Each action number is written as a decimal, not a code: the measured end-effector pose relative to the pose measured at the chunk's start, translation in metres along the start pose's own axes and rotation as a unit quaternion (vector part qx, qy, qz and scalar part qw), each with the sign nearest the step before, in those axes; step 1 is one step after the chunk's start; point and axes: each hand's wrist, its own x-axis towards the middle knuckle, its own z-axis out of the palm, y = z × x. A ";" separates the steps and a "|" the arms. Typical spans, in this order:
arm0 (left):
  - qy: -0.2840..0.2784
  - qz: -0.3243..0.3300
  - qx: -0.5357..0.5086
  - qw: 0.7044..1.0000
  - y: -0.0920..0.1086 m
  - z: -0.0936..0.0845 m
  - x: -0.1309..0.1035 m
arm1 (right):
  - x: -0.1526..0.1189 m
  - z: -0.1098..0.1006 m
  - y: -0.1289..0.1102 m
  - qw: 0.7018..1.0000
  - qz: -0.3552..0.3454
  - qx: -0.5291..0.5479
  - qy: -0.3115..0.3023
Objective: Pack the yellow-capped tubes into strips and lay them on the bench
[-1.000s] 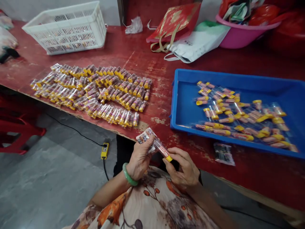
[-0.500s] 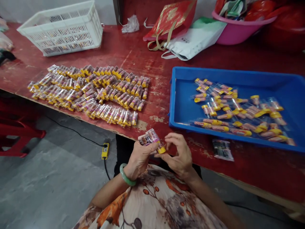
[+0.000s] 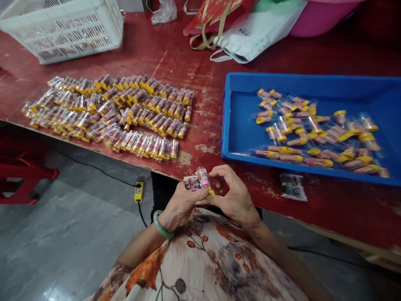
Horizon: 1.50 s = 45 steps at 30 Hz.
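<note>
Writing first, and there's plenty of it, all too small to read! The tube [image 3: 204,179] shows pink-purple print over a pale picture; no brand can be made out. Beside it, the slips [image 3: 191,182] carry dark pictures and lettering, equally unreadable. Over on the white bag [image 3: 255,32], a short line of dark characters, blurred; on the packet [image 3: 293,187] just below the tray [image 3: 242,125], pale marks on black, no word legible.

Now the tube itself, up between both hands, just off the table's [image 3: 203,156] near edge: long axis slanting, clear end away from the body and a touch left, yellow cap [image 3: 211,192] toward the body and right. Left hand [image 3: 183,205]: thumb pressed across, pinching slips and tube together. Right hand [image 3: 233,196]: fingers curled around the tube's right side, thumb by the cap; how firmly they grip, I can't tell.

Left on the table, rows of tubes [image 3: 140,142], caps mostly toward the near edge; in the tray, loose tubes [image 3: 286,158] at all angles.
</note>
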 end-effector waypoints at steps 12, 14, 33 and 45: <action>-0.024 0.026 0.011 0.999 0.003 0.002 0.000 | -0.017 -0.009 -0.004 0.992 -0.107 -0.029 0.059; -0.033 0.033 0.006 0.999 0.002 0.003 -0.001 | -0.021 -0.006 -0.004 0.987 -0.129 -0.060 0.081; -0.073 0.063 -0.002 0.995 -0.009 -0.004 -0.002 | -0.033 0.010 -0.002 0.978 -0.149 -0.067 0.128; -0.081 0.104 0.135 0.982 0.010 -0.011 -0.001 | 0.014 -0.026 -0.007 0.997 0.034 0.036 -0.067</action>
